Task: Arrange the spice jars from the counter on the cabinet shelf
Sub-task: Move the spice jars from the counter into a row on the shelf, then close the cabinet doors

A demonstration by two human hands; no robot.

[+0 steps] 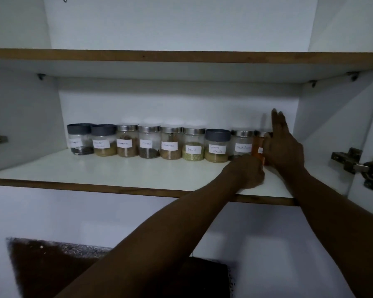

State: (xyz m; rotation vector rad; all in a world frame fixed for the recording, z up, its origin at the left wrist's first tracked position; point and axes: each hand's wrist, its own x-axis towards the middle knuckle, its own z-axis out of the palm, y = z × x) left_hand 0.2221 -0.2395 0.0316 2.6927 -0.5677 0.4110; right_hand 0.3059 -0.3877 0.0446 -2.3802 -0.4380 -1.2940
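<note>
Right hand [283, 149] fingers [277, 120] beside orange jar [258, 150].

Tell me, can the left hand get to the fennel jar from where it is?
Probably yes. The left hand rests on the shelf in front of the black pepper jar. The fennel jar stands two jars to its left, with bare shelf in front and nothing blocking the way.
</note>
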